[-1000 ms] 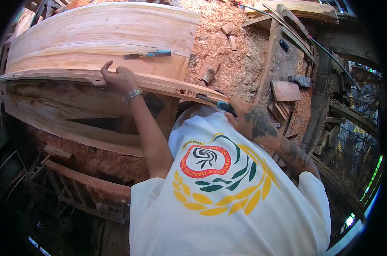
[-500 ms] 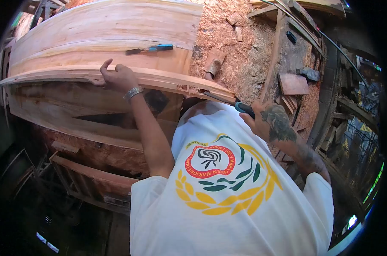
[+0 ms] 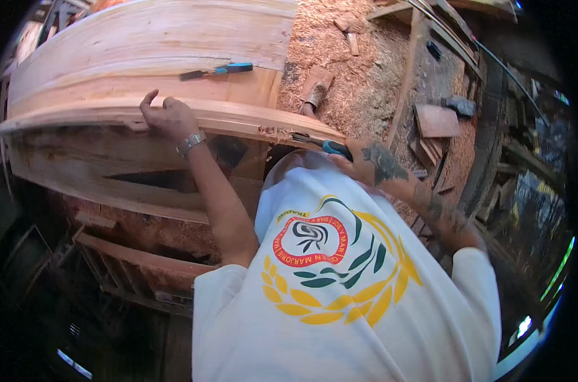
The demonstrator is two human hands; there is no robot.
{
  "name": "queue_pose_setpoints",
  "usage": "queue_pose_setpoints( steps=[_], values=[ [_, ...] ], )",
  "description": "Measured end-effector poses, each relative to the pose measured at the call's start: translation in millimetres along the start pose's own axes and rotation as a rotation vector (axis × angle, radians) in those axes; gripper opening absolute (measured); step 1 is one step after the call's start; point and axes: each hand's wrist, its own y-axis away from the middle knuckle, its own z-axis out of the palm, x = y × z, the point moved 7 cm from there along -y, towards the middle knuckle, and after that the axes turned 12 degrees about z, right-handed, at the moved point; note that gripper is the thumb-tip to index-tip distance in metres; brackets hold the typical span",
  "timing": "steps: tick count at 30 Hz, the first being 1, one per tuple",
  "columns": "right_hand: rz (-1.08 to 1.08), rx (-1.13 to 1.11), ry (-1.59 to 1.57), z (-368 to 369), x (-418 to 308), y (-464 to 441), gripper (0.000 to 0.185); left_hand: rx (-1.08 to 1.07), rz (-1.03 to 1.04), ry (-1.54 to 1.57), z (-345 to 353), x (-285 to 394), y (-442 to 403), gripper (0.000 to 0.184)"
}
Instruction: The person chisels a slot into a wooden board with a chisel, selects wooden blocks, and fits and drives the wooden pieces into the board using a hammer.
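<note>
A long, curved wooden rail [image 3: 238,120] runs along the edge of a large wooden panel. My left hand [image 3: 169,120] grips this rail at its middle, thumb on the near side and fingers over the top, with the index finger raised. In my right hand [image 3: 359,162] is a chisel [image 3: 335,149] with a blue and black handle, its blade lying against the rail near the right end. Curled shavings [image 3: 276,132] sit at the blade's tip. A second blue-handled chisel [image 3: 219,70] lies on the panel [image 3: 155,44] beyond the rail.
Wood shavings [image 3: 365,83] cover the ground, with a foot [image 3: 315,89] standing among them. At right, a hammer head-like block [image 3: 459,106] and a flat wood piece [image 3: 436,121] lie on a plank. A slatted wooden frame [image 3: 136,261] stands at lower left.
My right hand has pushed the chisel left along the rail, and shavings have gathered ahead of its blade. My left hand keeps its place on the rail.
</note>
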Motion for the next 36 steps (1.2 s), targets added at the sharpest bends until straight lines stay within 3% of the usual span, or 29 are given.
queue_pose_setpoints(
  steps=[1,2,5,8,11,14,15,17,19,24,29,31,33,35,36],
  values=[
    [-0.009,0.052,-0.009,-1,-1,1,0.05,0.039,0.03,-0.049,-7,3,1,0.025],
    [0.032,0.044,0.026,-1,-5,10,0.049,0.139,0.24,-0.302,-8,20,7,0.026],
    [0.096,0.051,0.115,-32,-30,18,0.047,0.248,0.509,-0.665,-10,50,14,0.028],
    [0.034,0.106,0.056,-31,-41,18,0.044,0.065,0.195,-0.315,-8,49,14,0.026],
    [-0.132,0.239,0.117,-15,-42,1,0.043,0.058,0.165,-0.194,-4,41,12,0.024],
    [-0.047,0.169,0.053,-6,-27,-6,0.041,0.123,0.33,-0.466,-13,49,17,0.027],
    [-0.094,0.123,-0.021,-4,-22,-6,0.041,0.184,0.493,-0.642,-12,50,15,0.027],
    [-0.198,0.043,-0.15,-8,1,-11,0.04,0.184,0.51,-0.618,-5,39,10,0.028],
    [-0.123,0.084,-0.069,-1,32,-12,0.038,0.061,0.209,-0.246,-6,38,11,0.029],
    [-0.011,0.074,0.066,-31,11,35,0.044,0.075,0.185,-0.407,-10,55,15,0.024],
    [0.219,0.047,0.299,-64,-13,61,0.043,-0.011,0.055,-0.241,-4,19,4,0.025],
    [0.018,0.252,0.251,-60,-32,59,0.039,0.001,0.089,-0.282,-3,20,4,0.026],
    [-0.174,0.4,0.269,-47,-45,52,0.036,0.193,0.505,-0.648,-9,42,12,0.026],
    [-0.367,0.491,0.363,-38,-56,35,0.033,0.228,0.562,-0.691,-7,43,11,0.027],
    [-0.327,0.458,0.346,-39,-55,29,0.033,0.169,0.405,-0.554,-5,31,5,0.027]
  ],
)
